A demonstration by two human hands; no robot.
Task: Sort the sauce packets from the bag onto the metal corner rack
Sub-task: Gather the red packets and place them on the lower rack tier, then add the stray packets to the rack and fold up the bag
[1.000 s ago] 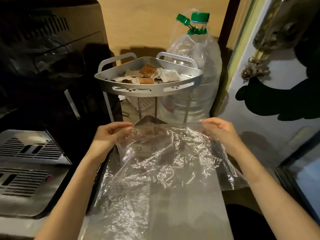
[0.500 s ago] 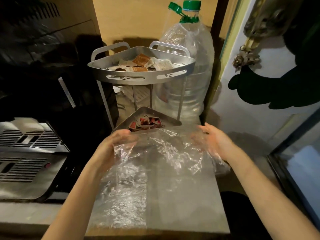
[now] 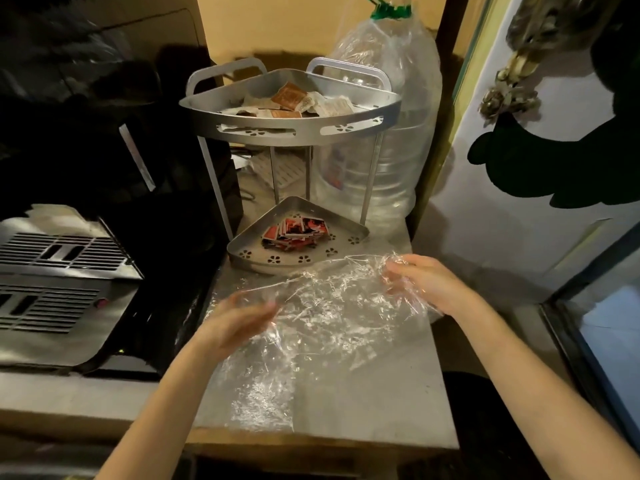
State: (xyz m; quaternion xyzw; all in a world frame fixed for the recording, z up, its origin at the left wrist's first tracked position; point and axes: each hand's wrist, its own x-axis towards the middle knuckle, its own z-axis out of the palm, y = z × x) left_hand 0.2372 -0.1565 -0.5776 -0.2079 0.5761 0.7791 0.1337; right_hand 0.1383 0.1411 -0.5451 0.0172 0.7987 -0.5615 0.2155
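Note:
A two-tier metal corner rack (image 3: pixel 291 131) stands at the back of a small steel table (image 3: pixel 374 403). Brown and white sauce packets (image 3: pixel 301 103) lie on its top shelf. Red and black packets (image 3: pixel 294 232) sit in a pile on the bottom shelf (image 3: pixel 277 261). A clear, crumpled plastic bag (image 3: pixel 322 327) lies flat on the table in front of the rack, with nothing visible inside. My right hand (image 3: pixel 426 285) grips the bag's far right corner. My left hand (image 3: pixel 235 322), blurred by motion, rests on the bag's left edge; its grip is unclear.
A large clear water bottle (image 3: pixel 391 133) with a green cap stands right behind the rack. A black appliance (image 3: pixel 104 133) and a metal vented unit (image 3: pixel 52 282) fill the left side. A white door (image 3: pixel 519 168) with a lock is on the right.
Both hands have drawn the bag back toward me and down onto the table. The bottom shelf and its red packets, covered by the bag a second ago, now show fully.

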